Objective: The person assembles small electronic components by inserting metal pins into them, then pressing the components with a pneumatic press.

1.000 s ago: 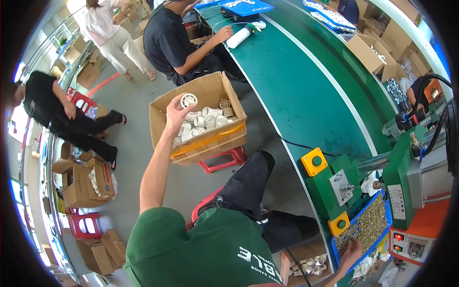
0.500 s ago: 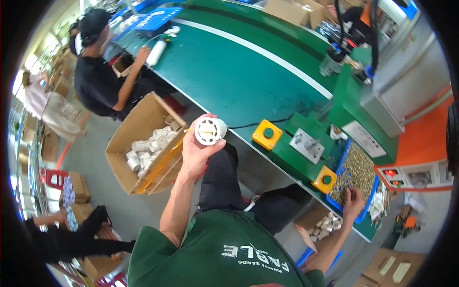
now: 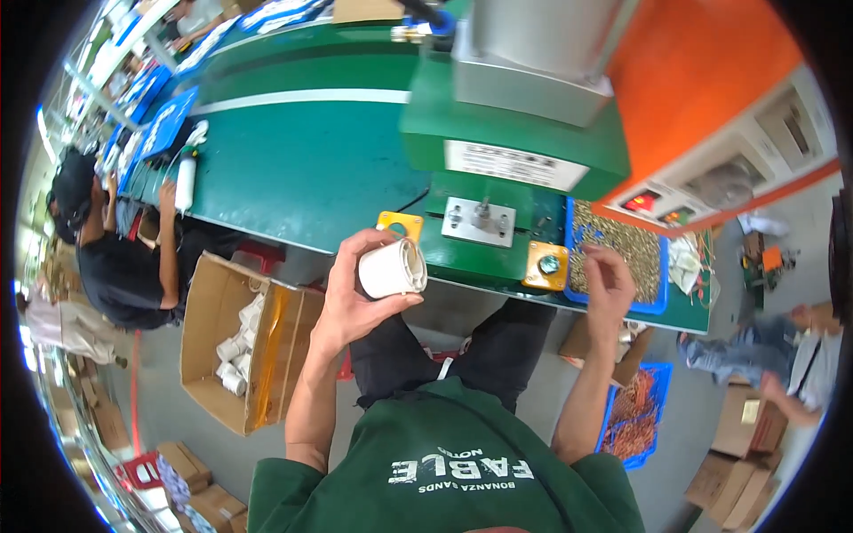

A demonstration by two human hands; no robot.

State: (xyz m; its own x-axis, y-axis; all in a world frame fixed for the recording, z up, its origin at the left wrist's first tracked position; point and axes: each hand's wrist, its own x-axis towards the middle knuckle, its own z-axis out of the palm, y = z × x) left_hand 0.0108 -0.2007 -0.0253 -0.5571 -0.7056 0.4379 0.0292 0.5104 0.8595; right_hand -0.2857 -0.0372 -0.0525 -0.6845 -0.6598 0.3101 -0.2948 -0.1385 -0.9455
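My left hand [image 3: 339, 298] is wrapped round a white plastic cylinder [image 3: 384, 272], thumb below and fingers over the top. The cylinder lies tilted, its hollow end turned to the right. My right hand [image 3: 611, 286] hovers over the near left part of a blue tray [image 3: 658, 307] of small brass-coloured pieces [image 3: 626, 240]. Its thumb and fingertips come together; whatever they pinch is too small to make out. Between the hands stands a green press [image 3: 515, 147] with a metal fixture plate [image 3: 478, 224], flanked by a left yellow button box [image 3: 402, 222] and a right one [image 3: 545, 266].
At left below the bench, a cardboard box [image 3: 210, 355] contains white cylinders. A blue crate [image 3: 659, 391] of reddish pieces sits low at right. An orange control cabinet [image 3: 702, 98] juts over the bench. A co-worker [image 3: 124, 249] sits at left; another person [image 3: 773, 351] is at right.
The view has swung right, bringing the press nearer the middle. The cylinder in my left hand has turned from its slotted face to its side. My right hand has risen from the brass-coloured pieces.
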